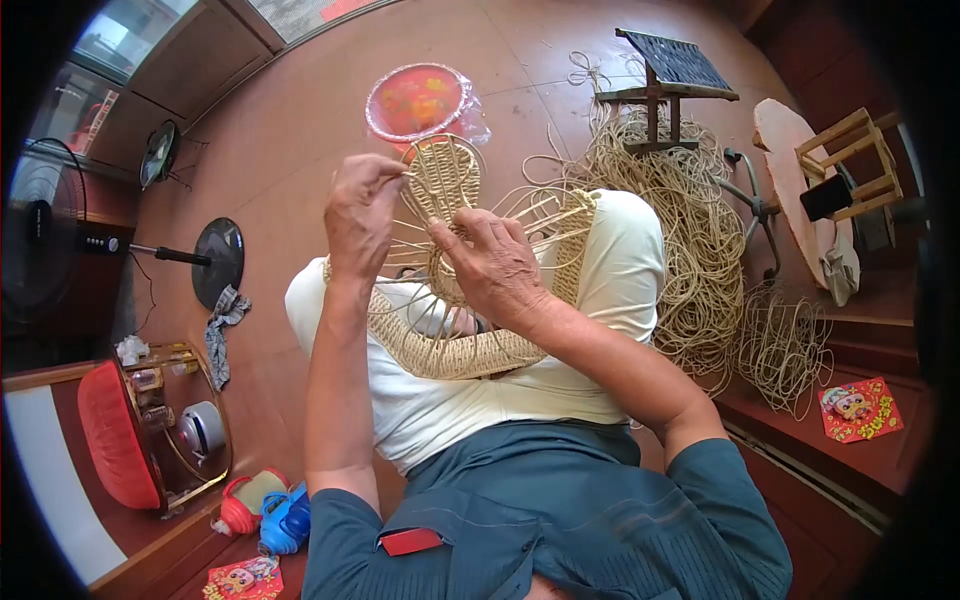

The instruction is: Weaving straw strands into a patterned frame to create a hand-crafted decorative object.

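A straw-coloured woven cord piece (pixel 450 358) rests across my lap, with a wide curved band near me and loose strands fanning out from its middle. From its far side rises a rounded woven panel (pixel 440 165) with cord looped about its edge. My left hand (pixel 360 215) is raised at the panel's left edge, thumb and fingers pinched on a thin cord (pixel 410 174). My right hand (pixel 497 265) is closed on the base of the panel, thumb and bent fingers gripping the weave. What lies under its palm is hidden.
A big heap of loose cord (pixel 680 250) lies on the floor to the right, beside a small wooden stool (pixel 665 90). A red basin (pixel 418 100) in clear plastic stands ahead. At left are a standing fan (pixel 215 262) and a blue bottle (pixel 285 520).
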A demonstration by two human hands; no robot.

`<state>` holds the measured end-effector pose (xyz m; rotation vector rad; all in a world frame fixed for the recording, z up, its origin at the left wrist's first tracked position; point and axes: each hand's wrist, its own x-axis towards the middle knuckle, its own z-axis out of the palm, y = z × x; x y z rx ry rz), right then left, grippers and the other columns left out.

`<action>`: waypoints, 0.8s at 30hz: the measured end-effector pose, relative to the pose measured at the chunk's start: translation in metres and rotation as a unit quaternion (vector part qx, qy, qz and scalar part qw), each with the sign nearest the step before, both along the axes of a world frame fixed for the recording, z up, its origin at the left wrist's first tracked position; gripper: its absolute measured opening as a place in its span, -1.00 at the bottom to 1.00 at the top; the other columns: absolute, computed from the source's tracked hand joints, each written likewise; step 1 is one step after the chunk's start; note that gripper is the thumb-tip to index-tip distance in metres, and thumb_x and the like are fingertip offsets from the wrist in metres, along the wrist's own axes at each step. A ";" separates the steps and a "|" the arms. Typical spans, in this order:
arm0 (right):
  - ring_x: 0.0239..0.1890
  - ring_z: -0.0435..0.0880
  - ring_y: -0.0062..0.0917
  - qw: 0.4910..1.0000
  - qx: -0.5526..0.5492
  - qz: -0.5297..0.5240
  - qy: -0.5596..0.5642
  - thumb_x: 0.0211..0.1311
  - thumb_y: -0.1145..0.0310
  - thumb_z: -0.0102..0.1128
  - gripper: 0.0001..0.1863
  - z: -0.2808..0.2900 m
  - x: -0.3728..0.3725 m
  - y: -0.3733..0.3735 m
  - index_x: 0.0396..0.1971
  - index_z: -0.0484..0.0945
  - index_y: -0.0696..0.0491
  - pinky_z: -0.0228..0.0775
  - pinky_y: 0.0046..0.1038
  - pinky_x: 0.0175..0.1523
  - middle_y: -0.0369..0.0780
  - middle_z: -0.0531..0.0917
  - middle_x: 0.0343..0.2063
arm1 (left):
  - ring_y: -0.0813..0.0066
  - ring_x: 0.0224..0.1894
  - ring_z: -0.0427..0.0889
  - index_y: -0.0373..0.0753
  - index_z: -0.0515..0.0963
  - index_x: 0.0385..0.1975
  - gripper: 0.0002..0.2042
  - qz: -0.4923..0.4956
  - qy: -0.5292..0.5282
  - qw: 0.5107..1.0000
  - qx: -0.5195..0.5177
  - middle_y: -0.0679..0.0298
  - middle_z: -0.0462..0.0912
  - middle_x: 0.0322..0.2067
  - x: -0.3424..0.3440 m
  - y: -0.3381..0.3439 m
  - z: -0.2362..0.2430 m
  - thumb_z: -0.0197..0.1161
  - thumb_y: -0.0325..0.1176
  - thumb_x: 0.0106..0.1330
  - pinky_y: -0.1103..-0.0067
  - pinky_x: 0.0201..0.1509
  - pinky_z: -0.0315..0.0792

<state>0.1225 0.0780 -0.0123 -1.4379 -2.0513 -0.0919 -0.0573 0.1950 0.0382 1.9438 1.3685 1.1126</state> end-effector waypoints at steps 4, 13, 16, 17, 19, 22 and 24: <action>0.23 0.58 -0.28 1.000 -0.025 -0.001 0.006 0.16 0.45 0.33 -0.34 0.002 -0.001 0.000 0.35 0.58 -0.13 0.33 -0.18 0.22 -0.18 0.52 0.12 | 0.53 -0.21 0.73 -0.26 0.69 0.02 -0.81 -0.067 0.044 0.995 0.052 0.32 0.73 -0.11 0.007 0.012 -0.012 0.39 -0.49 0.47 0.57 -0.03 0.61; 0.20 0.57 -0.32 0.999 -0.019 -0.016 0.041 0.19 0.44 0.36 -0.46 0.004 -0.007 0.002 0.23 0.62 -0.15 0.32 -0.18 0.22 -0.23 0.56 0.06 | 0.34 -0.30 0.71 -0.15 0.43 0.51 -0.38 -0.003 0.099 0.982 -0.163 0.28 0.73 -0.30 -0.013 -0.027 0.011 0.38 -0.41 0.43 0.33 -0.07 0.56; 0.17 0.58 -0.35 0.998 -0.019 -0.026 0.062 0.19 0.42 0.38 -0.49 0.010 -0.008 0.001 0.18 0.65 -0.17 0.32 -0.20 0.22 -0.27 0.57 0.03 | 0.32 -0.23 0.65 -0.10 0.47 0.49 -0.38 0.014 0.273 0.960 0.066 0.31 0.68 -0.34 -0.017 -0.055 0.008 0.34 -0.46 0.38 0.28 0.08 0.47; 0.15 0.59 -0.37 0.996 -0.016 -0.026 0.081 0.18 0.41 0.38 -0.51 0.012 -0.008 0.000 0.16 0.67 -0.19 0.32 -0.22 0.22 -0.28 0.58 0.02 | 0.28 -0.23 0.62 -0.08 0.50 0.47 -0.38 0.052 0.287 0.949 0.118 0.29 0.62 -0.38 -0.015 -0.064 0.005 0.31 -0.47 0.36 0.26 0.12 0.44; 0.14 0.59 -0.38 0.995 -0.014 -0.026 0.098 0.17 0.40 0.39 -0.52 0.016 -0.009 -0.001 0.14 0.68 -0.20 0.32 -0.23 0.21 -0.29 0.58 0.02 | 0.24 -0.24 0.59 -0.06 0.54 0.46 -0.39 0.091 0.299 0.935 0.168 0.26 0.55 -0.42 -0.015 -0.076 0.002 0.28 -0.47 0.34 0.23 0.16 0.40; 0.10 0.60 -0.41 0.993 0.031 -0.035 0.104 0.14 0.37 0.42 -0.53 0.018 -0.015 0.002 0.11 0.71 -0.21 0.32 -0.25 0.20 -0.33 0.60 -0.02 | 0.26 -0.18 0.62 -0.07 0.52 0.44 -0.35 0.106 0.325 0.935 0.092 0.29 0.66 -0.35 -0.023 -0.089 0.003 0.30 -0.51 0.26 0.25 0.16 0.41; 0.07 0.60 -0.42 0.994 0.034 -0.011 0.104 0.14 0.33 0.45 -0.63 0.016 -0.019 0.010 -0.01 0.76 -0.21 0.32 -0.25 0.20 -0.37 0.62 -0.08 | 0.20 -0.16 0.66 -0.07 0.55 0.41 -0.38 0.139 0.334 0.930 0.059 0.24 0.69 -0.33 -0.032 -0.094 0.006 0.29 -0.49 0.26 0.22 0.14 0.43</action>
